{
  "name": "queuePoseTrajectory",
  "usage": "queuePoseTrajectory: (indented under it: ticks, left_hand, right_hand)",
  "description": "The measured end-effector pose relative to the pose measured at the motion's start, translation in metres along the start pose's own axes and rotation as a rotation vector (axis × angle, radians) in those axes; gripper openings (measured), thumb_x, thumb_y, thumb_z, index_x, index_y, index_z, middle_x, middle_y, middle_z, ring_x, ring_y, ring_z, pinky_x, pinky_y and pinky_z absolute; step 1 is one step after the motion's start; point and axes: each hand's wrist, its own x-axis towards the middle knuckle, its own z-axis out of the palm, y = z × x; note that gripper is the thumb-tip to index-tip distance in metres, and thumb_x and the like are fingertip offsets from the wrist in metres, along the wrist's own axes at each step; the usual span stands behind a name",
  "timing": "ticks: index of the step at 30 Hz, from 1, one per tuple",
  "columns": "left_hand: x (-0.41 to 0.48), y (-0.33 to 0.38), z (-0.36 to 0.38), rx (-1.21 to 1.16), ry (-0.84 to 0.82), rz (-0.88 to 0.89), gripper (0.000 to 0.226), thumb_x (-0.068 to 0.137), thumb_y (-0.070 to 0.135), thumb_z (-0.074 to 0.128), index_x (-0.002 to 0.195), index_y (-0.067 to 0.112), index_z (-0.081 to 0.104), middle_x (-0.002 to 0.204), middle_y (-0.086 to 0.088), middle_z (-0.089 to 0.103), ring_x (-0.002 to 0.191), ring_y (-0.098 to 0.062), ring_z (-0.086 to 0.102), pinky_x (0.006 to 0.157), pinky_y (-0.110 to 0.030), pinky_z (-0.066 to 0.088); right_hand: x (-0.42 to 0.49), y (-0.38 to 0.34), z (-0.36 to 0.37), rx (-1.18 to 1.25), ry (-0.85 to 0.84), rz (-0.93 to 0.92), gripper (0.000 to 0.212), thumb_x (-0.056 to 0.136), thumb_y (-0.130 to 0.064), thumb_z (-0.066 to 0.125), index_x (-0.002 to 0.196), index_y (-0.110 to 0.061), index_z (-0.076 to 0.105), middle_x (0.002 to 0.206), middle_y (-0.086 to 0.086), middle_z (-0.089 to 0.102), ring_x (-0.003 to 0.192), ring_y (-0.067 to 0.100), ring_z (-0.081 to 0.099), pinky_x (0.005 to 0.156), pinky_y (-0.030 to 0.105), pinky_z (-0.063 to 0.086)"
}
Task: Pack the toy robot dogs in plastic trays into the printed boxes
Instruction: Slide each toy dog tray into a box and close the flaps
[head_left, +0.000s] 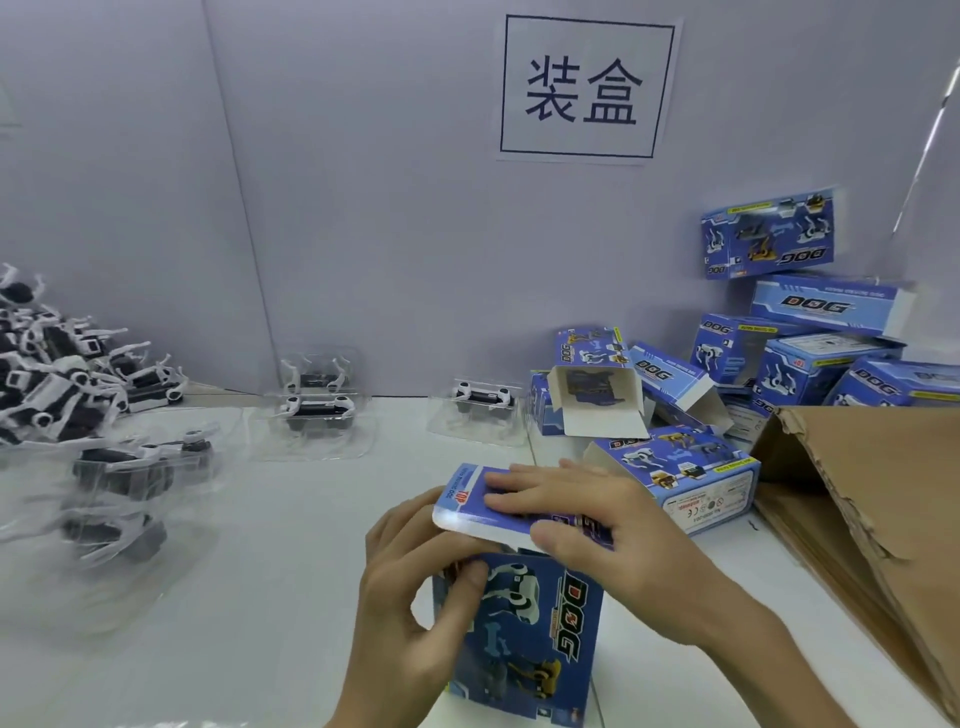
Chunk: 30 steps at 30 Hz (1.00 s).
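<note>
A blue printed box (540, 639) marked DOG stands upright on the white table near me. My left hand (410, 603) grips its left side, thumb on the front face. My right hand (576, 514) lies flat on the box's top flap (467, 512), fingers straight, pressing it. What the box holds is hidden. Toy robot dogs in clear plastic trays sit on the table: one at the middle (480, 402), a pair stacked (314, 402) further left, and several nearer at the left (130, 483).
A heap of loose toy dogs (57, 364) fills the far left. Printed boxes (810, 353) pile up at the back right, one open box (595, 402) facing me and another lying flat (680, 473). A brown cardboard carton (878, 519) occupies the right edge.
</note>
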Motion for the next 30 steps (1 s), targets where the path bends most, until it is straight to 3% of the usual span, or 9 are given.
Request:
queuePoseTrajectory:
  ticks: [2, 4, 6, 11, 17, 21, 25, 28, 30]
  left_hand:
    - [-0.004, -0.001, 0.001, -0.034, -0.005, -0.040, 0.024, 0.090, 0.025, 0.064, 0.106, 0.041, 0.071, 0.132, 0.017, 0.060, 0.131, -0.021, 0.051, 0.101, -0.037, 0.045]
    - [-0.008, -0.003, 0.002, -0.053, 0.023, -0.085, 0.036, 0.083, 0.017, 0.069, 0.107, 0.043, 0.071, 0.142, 0.016, 0.048, 0.136, -0.020, 0.045, 0.105, -0.025, 0.044]
    - [-0.011, -0.005, 0.001, 0.032, 0.060, -0.050, 0.044, 0.078, 0.015, 0.071, 0.112, 0.042, 0.069, 0.149, 0.011, 0.039, 0.140, -0.018, 0.038, 0.106, -0.009, 0.033]
    - [-0.013, -0.007, -0.001, 0.125, 0.040, 0.013, 0.049, 0.077, 0.019, 0.073, 0.120, 0.040, 0.064, 0.148, 0.005, 0.039, 0.137, -0.021, 0.039, 0.105, -0.003, 0.028]
    - [-0.015, -0.006, 0.002, 0.098, 0.034, -0.020, 0.048, 0.082, 0.015, 0.068, 0.122, 0.041, 0.064, 0.147, 0.015, 0.040, 0.138, -0.013, 0.040, 0.103, -0.031, 0.038]
    - [-0.013, -0.004, 0.005, 0.063, 0.050, 0.019, 0.040, 0.088, 0.014, 0.068, 0.121, 0.035, 0.067, 0.143, 0.003, 0.048, 0.136, -0.019, 0.043, 0.105, -0.016, 0.037]
    - [-0.010, -0.002, 0.011, 0.065, 0.059, 0.062, 0.034, 0.091, 0.019, 0.058, 0.119, 0.036, 0.068, 0.139, 0.013, 0.054, 0.133, -0.026, 0.046, 0.107, -0.026, 0.039]
    - [-0.010, -0.003, 0.013, 0.088, 0.067, 0.031, 0.028, 0.091, 0.024, 0.058, 0.115, 0.037, 0.067, 0.139, 0.013, 0.056, 0.135, -0.026, 0.046, 0.107, -0.040, 0.041]
    - [-0.009, -0.004, 0.013, 0.126, 0.068, 0.021, 0.027, 0.091, 0.027, 0.058, 0.115, 0.039, 0.065, 0.138, 0.012, 0.058, 0.136, -0.022, 0.045, 0.105, -0.049, 0.040]
  right_hand:
    - [0.001, 0.000, 0.001, 0.005, 0.057, 0.006, 0.034, 0.090, -0.037, 0.066, 0.124, -0.039, 0.069, 0.131, -0.035, 0.058, 0.129, -0.011, 0.047, 0.104, 0.009, 0.032]
    - [0.003, 0.001, 0.001, 0.051, 0.067, 0.023, 0.034, 0.089, -0.031, 0.071, 0.123, -0.037, 0.070, 0.128, -0.032, 0.061, 0.126, -0.011, 0.050, 0.097, 0.005, 0.038]
    - [0.006, 0.001, 0.000, 0.067, 0.057, 0.031, 0.033, 0.088, -0.031, 0.070, 0.120, -0.038, 0.072, 0.127, -0.031, 0.062, 0.125, -0.011, 0.051, 0.095, 0.006, 0.042]
    - [0.006, -0.003, 0.001, 0.023, 0.026, 0.047, 0.035, 0.080, -0.055, 0.060, 0.114, -0.055, 0.067, 0.126, -0.038, 0.059, 0.129, -0.014, 0.045, 0.100, 0.012, 0.041]
    - [0.003, -0.014, 0.001, -0.292, -0.032, 0.029, 0.035, 0.092, -0.053, 0.044, 0.122, -0.068, 0.052, 0.136, -0.049, 0.041, 0.134, -0.022, 0.028, 0.107, 0.010, 0.019]
    - [-0.005, -0.020, -0.001, -0.434, -0.103, 0.030, 0.044, 0.093, -0.051, 0.028, 0.131, -0.071, 0.038, 0.150, -0.046, 0.022, 0.141, -0.019, 0.008, 0.109, 0.012, 0.008]
    - [-0.008, -0.023, -0.002, -0.451, -0.148, 0.034, 0.053, 0.094, -0.038, 0.029, 0.140, -0.062, 0.035, 0.154, -0.043, 0.016, 0.141, -0.020, 0.002, 0.105, 0.003, -0.003]
    - [-0.007, -0.021, -0.006, -0.251, -0.162, 0.060, 0.053, 0.092, -0.030, 0.035, 0.136, -0.059, 0.041, 0.147, -0.041, 0.031, 0.138, -0.019, 0.018, 0.106, 0.001, 0.008]
    - [-0.010, -0.016, -0.012, -0.004, -0.053, 0.117, 0.048, 0.087, -0.023, 0.047, 0.127, -0.048, 0.055, 0.136, -0.030, 0.051, 0.133, -0.008, 0.039, 0.107, 0.013, 0.033]
